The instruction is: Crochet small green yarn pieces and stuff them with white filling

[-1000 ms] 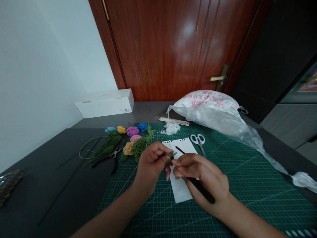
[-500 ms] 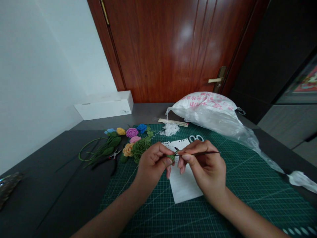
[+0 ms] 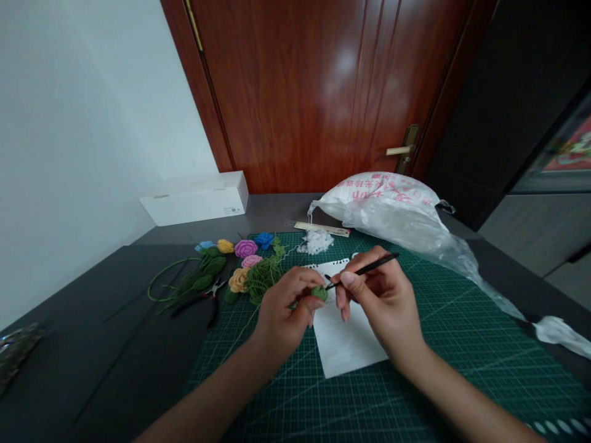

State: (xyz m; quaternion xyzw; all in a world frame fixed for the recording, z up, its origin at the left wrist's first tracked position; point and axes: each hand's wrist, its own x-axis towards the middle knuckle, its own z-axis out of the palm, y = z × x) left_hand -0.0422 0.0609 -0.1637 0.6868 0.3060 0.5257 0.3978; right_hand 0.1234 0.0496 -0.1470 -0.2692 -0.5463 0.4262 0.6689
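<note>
My left hand (image 3: 287, 307) pinches a small green crochet piece (image 3: 318, 293) between thumb and fingers, just above a white notepad sheet (image 3: 345, 337). My right hand (image 3: 381, 299) grips a thin black crochet hook (image 3: 364, 269) like a pen, its tip at the green piece and its handle slanting up to the right. Green yarn (image 3: 261, 275) trails from the piece to a loose tangle at the left. Both hands hover over the green cutting mat (image 3: 443, 344).
Several crocheted flowers (image 3: 245, 248) with green stems and wire lie at the mat's left edge, beside black pliers (image 3: 203, 294). White stuffing (image 3: 316, 242), a wooden ruler (image 3: 323, 228), a big plastic bag (image 3: 401, 212) and a white box (image 3: 198, 198) stand further back, before a brown door.
My right hand turned the hook from pointing down along my wrist to slanting up and right, tip into the green piece. It now covers the scissors seen earlier. My left hand dropped slightly.
</note>
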